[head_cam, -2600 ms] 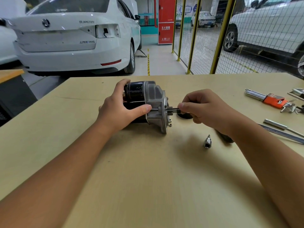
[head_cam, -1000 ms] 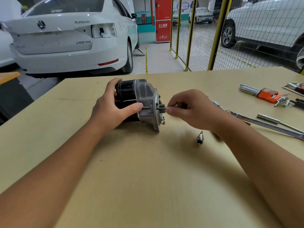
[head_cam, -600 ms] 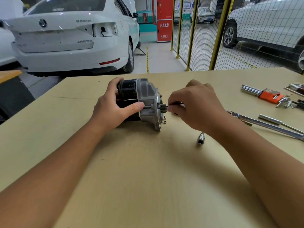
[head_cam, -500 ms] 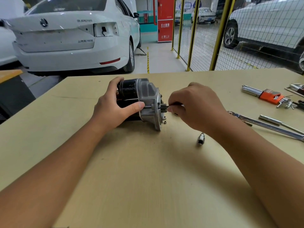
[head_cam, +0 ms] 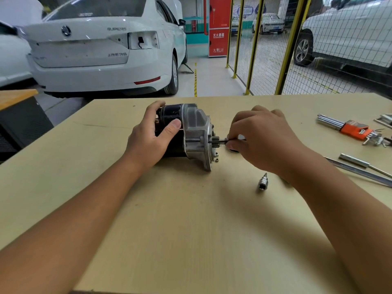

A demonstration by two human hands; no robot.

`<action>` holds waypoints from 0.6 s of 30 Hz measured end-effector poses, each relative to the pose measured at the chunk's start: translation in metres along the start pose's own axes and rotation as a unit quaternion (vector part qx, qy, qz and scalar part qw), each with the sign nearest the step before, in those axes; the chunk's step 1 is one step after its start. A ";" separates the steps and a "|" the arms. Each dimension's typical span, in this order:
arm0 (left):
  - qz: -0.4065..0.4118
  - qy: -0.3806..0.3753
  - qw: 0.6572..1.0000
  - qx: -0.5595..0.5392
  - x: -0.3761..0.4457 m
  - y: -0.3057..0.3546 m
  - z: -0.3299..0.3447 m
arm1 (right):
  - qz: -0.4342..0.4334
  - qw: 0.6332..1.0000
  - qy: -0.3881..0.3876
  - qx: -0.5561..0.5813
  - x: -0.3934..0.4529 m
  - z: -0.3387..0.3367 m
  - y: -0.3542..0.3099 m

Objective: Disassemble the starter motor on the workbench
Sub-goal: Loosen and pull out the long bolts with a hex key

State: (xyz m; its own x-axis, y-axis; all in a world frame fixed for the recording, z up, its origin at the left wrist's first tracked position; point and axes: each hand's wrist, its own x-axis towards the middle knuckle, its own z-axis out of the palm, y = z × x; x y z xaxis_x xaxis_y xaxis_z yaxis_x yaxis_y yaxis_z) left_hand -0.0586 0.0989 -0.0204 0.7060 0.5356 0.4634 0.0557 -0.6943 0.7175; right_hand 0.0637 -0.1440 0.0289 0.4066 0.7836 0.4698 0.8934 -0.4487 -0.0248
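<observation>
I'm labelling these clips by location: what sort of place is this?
Most likely a car repair workshop or training garage. A white car with a tail light removed stands behind the workbench, yellow mesh fencing divides the bays, and a hex key set lies beside the starter motor.

We're at a pale wood workbench (head_cam: 191,240) in a garage bay w/ a grey concrete floor (head_cam: 210,81). Beyond the far edge sits a white sedan (head_cam: 95,54), rear toward us, one tail lamp out of its socket. A yellow-black floor stripe (head_cam: 195,81) runs away beside it. To the right, a yellow-post mesh fence (head_cam: 265,49) w/ a white SUV (head_cam: 350,32) behind it. A red fire-equipment cabinet (head_cam: 218,26) stands at the back. On the left edge, a dark cabinet w/ orange top (head_cam: 17,115). Light is even, soft.
</observation>
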 end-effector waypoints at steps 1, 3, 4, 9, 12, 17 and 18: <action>0.001 0.001 1.000 0.002 0.000 -0.001 0.000 | 0.004 1.000 0.002 0.011 0.001 0.000 0.000; 0.005 0.004 1.000 0.009 0.000 -0.001 0.000 | 0.010 0.999 -0.004 0.049 0.002 0.000 0.000; 0.006 0.005 1.000 0.011 0.001 -0.001 0.001 | 0.010 0.997 -0.010 0.074 0.003 0.001 -0.001; 0.007 0.001 1.000 0.014 0.000 0.001 -0.001 | -0.002 0.992 -0.039 0.120 0.003 0.002 -0.001; 0.006 -0.007 1.000 0.018 -0.001 0.002 -0.002 | 0.001 0.992 -0.054 0.113 0.004 0.002 0.001; 0.003 -0.013 1.000 0.025 -0.002 0.004 -0.003 | 0.003 0.998 -0.027 0.052 0.002 0.000 -0.001; 0.001 -0.013 1.000 0.026 -0.002 0.004 -0.003 | 0.007 0.999 -0.017 0.038 0.001 -0.001 -0.001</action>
State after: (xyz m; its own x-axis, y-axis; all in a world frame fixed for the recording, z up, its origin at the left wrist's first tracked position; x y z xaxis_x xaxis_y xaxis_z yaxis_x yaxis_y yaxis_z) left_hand -0.0618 0.0961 -0.0169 0.7241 0.5214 0.4514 0.0900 -0.7203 0.6878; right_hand 0.0629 -0.1427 0.0300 0.4244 0.7917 0.4394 0.8989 -0.4266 -0.0997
